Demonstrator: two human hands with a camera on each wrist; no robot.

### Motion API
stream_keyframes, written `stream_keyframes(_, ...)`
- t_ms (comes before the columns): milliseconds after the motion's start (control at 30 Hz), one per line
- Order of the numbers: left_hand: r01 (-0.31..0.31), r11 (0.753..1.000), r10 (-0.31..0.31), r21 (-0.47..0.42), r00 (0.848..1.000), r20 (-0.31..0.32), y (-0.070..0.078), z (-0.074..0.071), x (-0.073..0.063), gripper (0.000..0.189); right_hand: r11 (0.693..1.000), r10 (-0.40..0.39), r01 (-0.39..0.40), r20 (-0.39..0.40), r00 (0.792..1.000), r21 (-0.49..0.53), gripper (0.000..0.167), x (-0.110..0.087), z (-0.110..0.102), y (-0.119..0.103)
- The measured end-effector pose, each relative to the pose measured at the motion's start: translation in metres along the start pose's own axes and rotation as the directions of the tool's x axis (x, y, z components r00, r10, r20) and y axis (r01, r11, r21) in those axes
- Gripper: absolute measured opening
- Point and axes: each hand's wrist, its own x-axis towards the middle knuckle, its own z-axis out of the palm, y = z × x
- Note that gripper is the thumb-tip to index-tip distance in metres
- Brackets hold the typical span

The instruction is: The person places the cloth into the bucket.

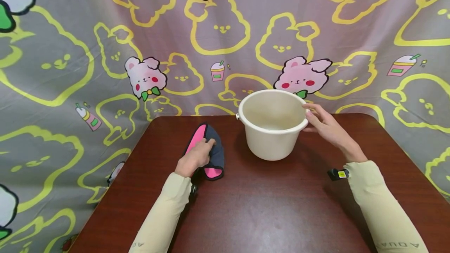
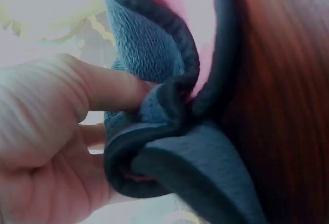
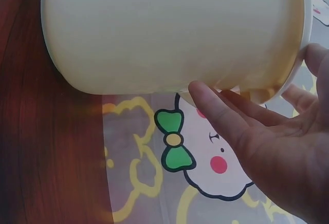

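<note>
A folded cloth, dark blue-grey on one face and pink on the other with black edging, lies on the left part of the table. My left hand pinches it; in the left wrist view the thumb presses into a fold of the cloth. To its right stands a cream bucket, upright, its interior visible down to part of the bottom. My right hand holds the bucket's right rim, with the thumb at the edge and the other fingers along the outer wall.
The brown wooden table has a patterned curtain with cartoon bears hanging behind and beside it. A small knob sticks out from the bucket's left rim. A black device sits at the right wrist.
</note>
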Motion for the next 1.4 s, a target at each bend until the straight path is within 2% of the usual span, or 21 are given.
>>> stream_keyframes(167, -0.038, 0.999, 0.038, 0.003, 0.995, -0.097, -0.008, -0.009, -0.003, 0.039, 1.0, -0.001, 0.001, -0.002, 1.0, 0.001, 0.047, 0.0, 0.001, 0.001)
stream_keyframes(367, -0.024, 1.0, 0.021, -0.018, 0.983, -0.181, -0.012, -0.032, -0.008, 0.044, 1.0, -0.01, 0.01, -0.014, 1.0, 0.023, 0.047, 0.001, 0.001, 0.002)
stream_keyframes(600, -0.051, 0.997, 0.029, -0.064, 0.951, -0.307, -0.009, -0.058, -0.01, 0.044, 0.998, -0.029, 0.032, -0.045, 0.999, 0.056, 0.044, -0.001, 0.002, 0.002)
stream_keyframes(767, -0.057, 0.994, 0.014, -0.097, 0.92, -0.392, -0.003, -0.07, -0.011, 0.042, 0.997, -0.048, 0.051, -0.047, 0.998, 0.062, 0.043, 0.001, 0.004, 0.003)
stream_keyframes(900, -0.082, 0.992, 0.025, -0.1, 0.881, -0.473, 0.004, -0.078, -0.013, 0.042, 0.996, -0.067, 0.07, -0.051, 0.996, 0.054, 0.043, 0.001, 0.005, 0.004)
stream_keyframes(1100, -0.131, 0.984, 0.038, -0.118, 0.811, -0.584, 0.017, -0.092, -0.018, 0.042, 0.994, -0.083, 0.087, -0.061, 0.995, 0.062, 0.042, 0.0, 0.006, 0.004)
stream_keyframes(1233, -0.146, 0.979, 0.021, -0.14, 0.762, -0.648, 0.025, -0.102, -0.021, 0.041, 0.995, -0.076, 0.081, -0.065, 0.995, 0.065, 0.041, 0.0, 0.006, 0.003)
stream_keyframes(1333, -0.165, 0.973, 0.003, -0.163, 0.711, -0.703, 0.032, -0.109, -0.023, 0.04, 0.995, -0.074, 0.078, -0.071, 0.995, 0.055, 0.041, 0.0, 0.006, 0.003)
stream_keyframes(1400, -0.189, 0.966, -0.004, -0.177, 0.673, -0.74, 0.038, -0.115, -0.024, 0.039, 0.996, -0.074, 0.077, -0.075, 0.994, 0.048, 0.041, -0.001, 0.007, 0.003)
